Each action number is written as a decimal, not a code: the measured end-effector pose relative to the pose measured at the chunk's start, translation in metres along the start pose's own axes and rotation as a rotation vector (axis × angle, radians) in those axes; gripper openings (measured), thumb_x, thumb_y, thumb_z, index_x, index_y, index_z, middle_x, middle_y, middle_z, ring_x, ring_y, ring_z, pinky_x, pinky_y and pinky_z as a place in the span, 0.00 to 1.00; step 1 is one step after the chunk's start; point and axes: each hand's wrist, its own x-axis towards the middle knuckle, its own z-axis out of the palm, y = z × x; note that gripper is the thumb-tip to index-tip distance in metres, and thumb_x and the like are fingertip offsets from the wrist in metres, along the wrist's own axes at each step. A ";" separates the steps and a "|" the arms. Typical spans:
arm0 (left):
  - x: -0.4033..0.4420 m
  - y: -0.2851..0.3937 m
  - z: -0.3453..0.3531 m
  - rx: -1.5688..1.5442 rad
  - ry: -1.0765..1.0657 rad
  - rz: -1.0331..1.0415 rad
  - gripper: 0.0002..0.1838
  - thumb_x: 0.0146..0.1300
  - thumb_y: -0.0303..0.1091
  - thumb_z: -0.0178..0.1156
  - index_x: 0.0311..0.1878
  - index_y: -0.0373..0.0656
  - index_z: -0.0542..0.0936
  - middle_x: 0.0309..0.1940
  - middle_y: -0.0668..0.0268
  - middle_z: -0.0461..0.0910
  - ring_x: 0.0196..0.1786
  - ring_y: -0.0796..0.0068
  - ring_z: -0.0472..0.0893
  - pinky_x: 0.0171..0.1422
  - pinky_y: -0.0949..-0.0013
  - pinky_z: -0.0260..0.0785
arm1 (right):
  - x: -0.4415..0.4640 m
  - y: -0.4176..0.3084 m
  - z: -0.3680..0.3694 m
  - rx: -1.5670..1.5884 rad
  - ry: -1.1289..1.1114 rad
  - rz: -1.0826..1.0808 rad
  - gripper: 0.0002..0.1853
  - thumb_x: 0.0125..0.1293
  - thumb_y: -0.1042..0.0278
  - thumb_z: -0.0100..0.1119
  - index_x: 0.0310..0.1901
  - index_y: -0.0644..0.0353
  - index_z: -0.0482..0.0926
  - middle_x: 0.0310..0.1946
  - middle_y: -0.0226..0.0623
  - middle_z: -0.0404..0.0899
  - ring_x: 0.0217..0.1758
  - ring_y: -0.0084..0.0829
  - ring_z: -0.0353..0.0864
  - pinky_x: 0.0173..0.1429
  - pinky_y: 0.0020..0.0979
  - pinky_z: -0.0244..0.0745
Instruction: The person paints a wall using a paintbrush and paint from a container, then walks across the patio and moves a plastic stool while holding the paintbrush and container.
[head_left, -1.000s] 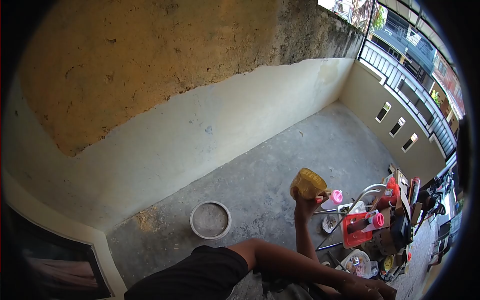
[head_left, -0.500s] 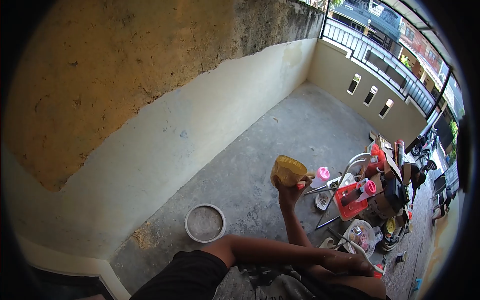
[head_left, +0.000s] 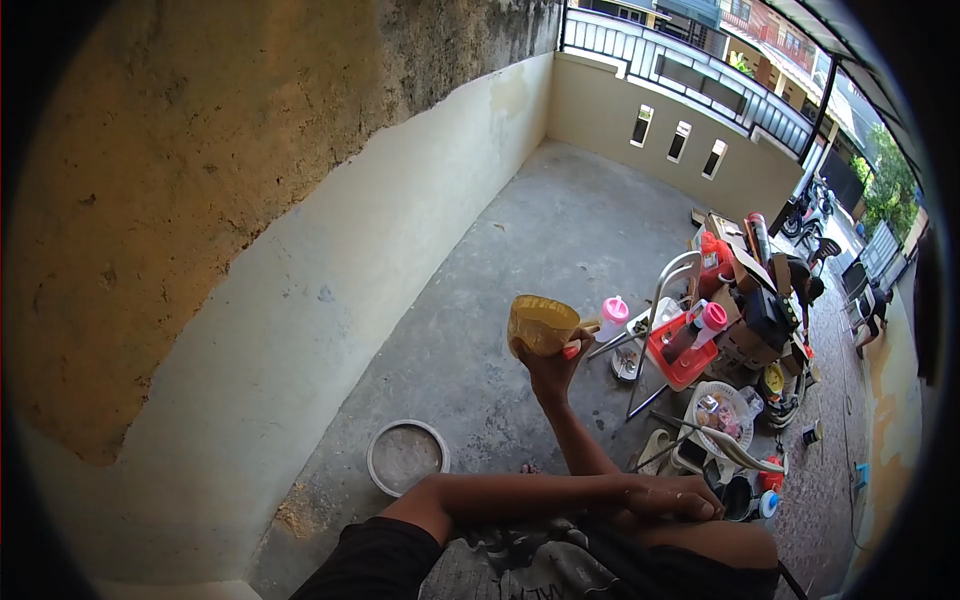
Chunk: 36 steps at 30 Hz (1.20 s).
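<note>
My right hand [head_left: 548,370] is raised ahead of me, its fingers wrapped round a yellow bowl [head_left: 541,326] with an uneven rim. The bowl tilts a little, and its contents are hard to make out. Beside the bowl, a pale stick-like end [head_left: 588,329] and a small orange-red piece [head_left: 571,350] show at my fingers; I cannot tell what they belong to. My left forearm lies across my lap, in front of my right arm. At its end, my left hand [head_left: 685,496] is closed with curled fingers, and whatever lies under them is hidden.
A round grey basin [head_left: 441,437] stands on the concrete floor by the partly plastered wall [head_left: 330,250]. To the right are a metal-framed chair [head_left: 680,262], a red tray [head_left: 680,372], pink-lidded jugs [head_left: 614,310], a white basket [head_left: 742,440] and boxes. Two people are farther off at right.
My view has swung to the right, so the surroundings shift left in it. The bowl stays in my right hand, and my left hand stays low across my lap.
</note>
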 end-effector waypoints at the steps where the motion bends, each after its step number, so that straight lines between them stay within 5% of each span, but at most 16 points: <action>1: -0.001 -0.003 -0.002 0.041 -0.033 -0.081 0.32 0.68 0.63 0.37 0.39 0.37 0.70 0.34 0.64 0.68 0.39 0.75 0.68 0.43 0.68 0.60 | 0.000 -0.004 -0.001 -0.002 0.006 0.008 0.44 0.43 0.70 0.82 0.49 0.53 0.51 0.49 0.36 0.57 0.54 0.28 0.64 0.58 0.30 0.70; 2: 0.005 -0.008 0.000 0.039 -0.045 -0.093 0.32 0.68 0.63 0.37 0.39 0.37 0.70 0.34 0.64 0.68 0.39 0.75 0.68 0.43 0.68 0.60 | -0.001 -0.002 -0.005 0.003 0.022 0.002 0.44 0.43 0.70 0.82 0.49 0.53 0.51 0.49 0.36 0.57 0.54 0.28 0.64 0.58 0.30 0.70; 4: 0.034 0.015 0.027 -0.161 0.189 0.287 0.33 0.68 0.64 0.37 0.41 0.38 0.71 0.38 0.63 0.69 0.40 0.76 0.67 0.45 0.69 0.60 | -0.006 0.005 -0.014 -0.134 0.037 -0.014 0.44 0.43 0.69 0.82 0.49 0.54 0.51 0.50 0.37 0.57 0.54 0.27 0.64 0.57 0.30 0.71; 8: 0.036 0.027 0.047 -0.030 0.098 0.189 0.31 0.69 0.60 0.37 0.40 0.34 0.69 0.33 0.59 0.69 0.40 0.65 0.71 0.47 0.63 0.62 | -0.013 -0.014 -0.041 -0.156 0.113 -0.074 0.44 0.43 0.68 0.83 0.49 0.55 0.52 0.49 0.38 0.60 0.53 0.27 0.67 0.55 0.31 0.72; 10: 0.028 0.028 0.045 0.151 0.101 0.002 0.31 0.69 0.59 0.37 0.32 0.35 0.68 0.24 0.62 0.66 0.30 0.63 0.70 0.39 0.61 0.61 | -0.016 -0.039 -0.060 -0.282 0.159 -0.042 0.45 0.42 0.66 0.84 0.50 0.55 0.51 0.48 0.38 0.60 0.54 0.29 0.67 0.55 0.31 0.71; 13: -0.022 0.000 0.049 -0.105 0.214 -0.227 0.32 0.69 0.57 0.38 0.19 0.37 0.62 0.17 0.63 0.59 0.21 0.66 0.63 0.29 0.63 0.53 | -0.019 -0.039 -0.097 -0.153 0.212 -0.090 0.49 0.40 0.61 0.85 0.55 0.59 0.53 0.51 0.37 0.55 0.57 0.30 0.63 0.59 0.34 0.69; 16: -0.066 -0.010 0.037 -0.057 0.173 -0.468 0.25 0.72 0.49 0.43 0.23 0.40 0.65 0.19 0.71 0.64 0.25 0.79 0.64 0.32 0.72 0.56 | -0.028 -0.063 -0.155 -0.344 0.256 -0.121 0.49 0.40 0.63 0.85 0.53 0.57 0.52 0.52 0.37 0.56 0.58 0.29 0.64 0.58 0.34 0.69; 21: -0.120 -0.058 0.010 -0.015 0.425 -0.701 0.23 0.70 0.49 0.47 0.24 0.42 0.67 0.20 0.74 0.63 0.24 0.82 0.60 0.30 0.74 0.52 | -0.048 -0.078 -0.266 -0.198 0.284 -0.256 0.50 0.38 0.62 0.85 0.52 0.54 0.51 0.52 0.37 0.59 0.56 0.28 0.68 0.60 0.35 0.67; 26: -0.100 -0.137 -0.027 -0.090 0.932 -1.024 0.14 0.70 0.45 0.51 0.31 0.49 0.69 0.21 0.80 0.60 0.22 0.88 0.56 0.26 0.78 0.46 | -0.084 -0.107 -0.407 -0.481 0.408 -0.216 0.50 0.36 0.62 0.86 0.54 0.56 0.53 0.52 0.37 0.60 0.56 0.29 0.68 0.61 0.35 0.66; 29: -0.109 -0.225 -0.050 0.114 1.102 -1.177 0.13 0.68 0.44 0.54 0.31 0.47 0.72 0.21 0.77 0.65 0.22 0.85 0.61 0.27 0.76 0.53 | -0.104 -0.133 -0.492 -0.576 0.461 -0.119 0.48 0.40 0.66 0.84 0.51 0.53 0.50 0.51 0.38 0.62 0.55 0.29 0.71 0.60 0.35 0.70; 32: -0.194 -0.349 -0.069 0.580 0.973 -1.257 0.14 0.64 0.42 0.56 0.31 0.40 0.74 0.23 0.70 0.73 0.25 0.79 0.70 0.30 0.70 0.64 | -0.135 -0.128 -0.578 -0.687 0.636 -0.085 0.51 0.37 0.60 0.86 0.54 0.55 0.50 0.52 0.37 0.57 0.57 0.30 0.67 0.60 0.37 0.70; 35: -0.221 -0.409 -0.053 0.093 0.887 -1.640 0.17 0.66 0.45 0.53 0.42 0.39 0.76 0.23 0.64 0.74 0.26 0.71 0.76 0.27 0.63 0.69 | -0.151 -0.141 -0.651 -0.773 0.835 -0.011 0.51 0.37 0.59 0.86 0.54 0.56 0.52 0.52 0.36 0.56 0.57 0.30 0.65 0.60 0.37 0.69; 36: -0.210 -0.414 -0.047 0.154 0.610 -1.783 0.20 0.66 0.48 0.53 0.48 0.40 0.77 0.30 0.59 0.78 0.30 0.66 0.78 0.31 0.58 0.73 | -0.153 -0.144 -0.673 -0.728 0.913 -0.009 0.50 0.38 0.59 0.85 0.55 0.57 0.54 0.53 0.35 0.56 0.56 0.29 0.65 0.61 0.37 0.68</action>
